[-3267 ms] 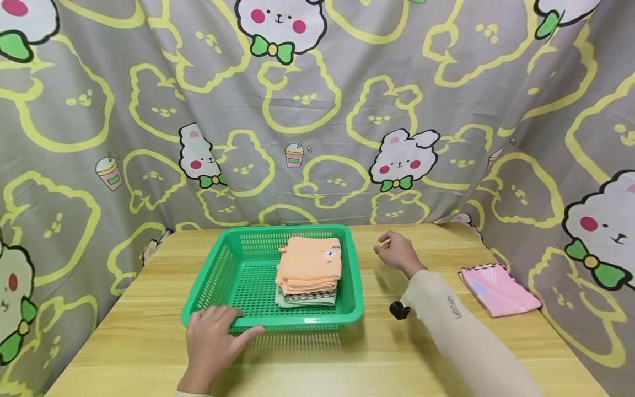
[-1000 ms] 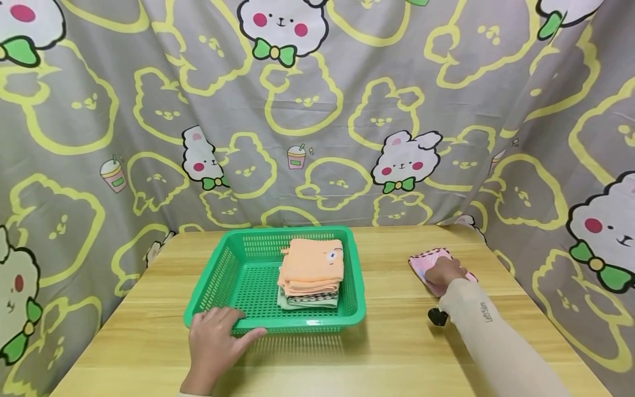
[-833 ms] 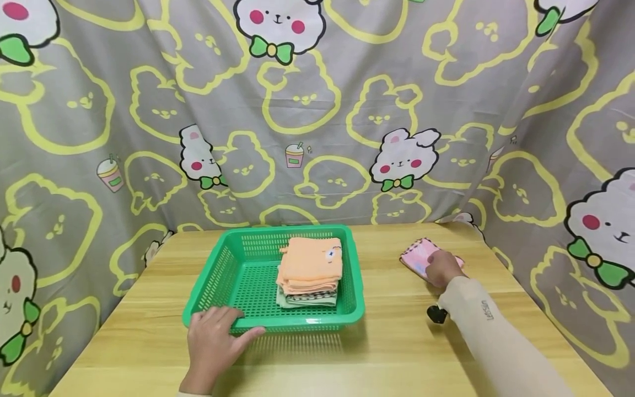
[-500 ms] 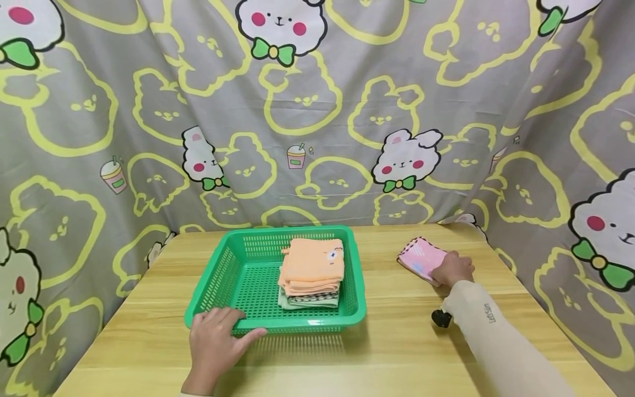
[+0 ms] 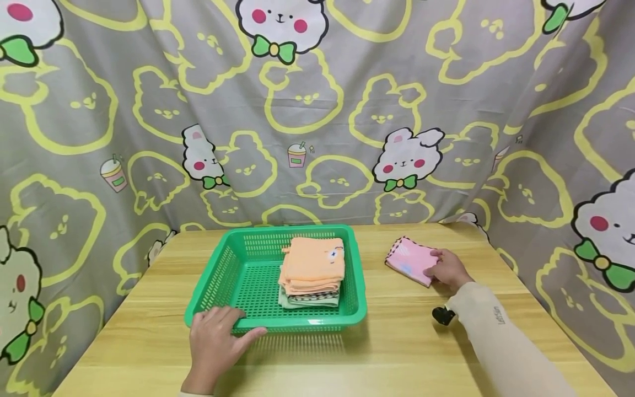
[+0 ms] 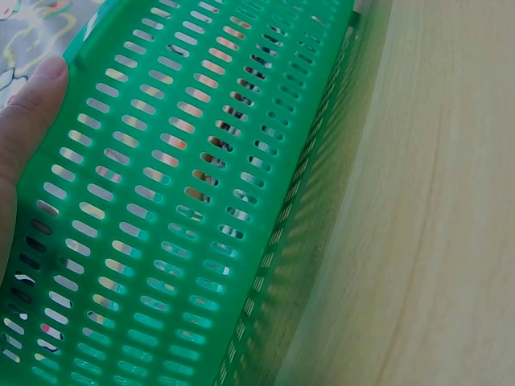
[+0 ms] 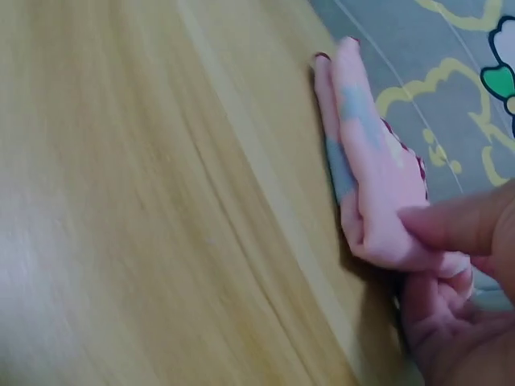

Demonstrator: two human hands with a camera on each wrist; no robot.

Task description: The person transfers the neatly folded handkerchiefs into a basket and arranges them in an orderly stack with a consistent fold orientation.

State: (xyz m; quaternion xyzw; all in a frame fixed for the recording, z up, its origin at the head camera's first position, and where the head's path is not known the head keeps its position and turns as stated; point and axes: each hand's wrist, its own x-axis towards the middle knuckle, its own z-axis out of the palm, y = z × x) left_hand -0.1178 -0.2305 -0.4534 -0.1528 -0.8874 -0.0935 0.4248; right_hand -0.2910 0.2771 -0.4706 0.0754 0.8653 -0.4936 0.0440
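Since the earliest frame, the folded pink cloth with a dark scalloped edge (image 5: 410,262) has been drawn from the far right of the light wooden worktop (image 5: 397,353) towards the green perforated plastic basket (image 5: 233,275), and it is now found well to the right of the basket's wall, not yet touching it. The cloth is pinched at its near corner by the right hand (image 5: 448,268); in the right wrist view the thumb is seen on top and the curled fingers (image 7: 438,310) beneath the fold (image 7: 370,185). The left hand (image 5: 214,343) is laid over the basket's near left rim with fingers nearly straight and the thumb spread along the front wall, so the basket is steadied rather than gripped. A stack of folded cloths, topped by an orange one (image 5: 311,262), is kept in the right half of the basket. The step in hand is judged to be the carrying of the pink cloth to the basket. For the next move, the cloth would need to be lifted over the right wall and set flat on the orange one, with the fold kept closed.
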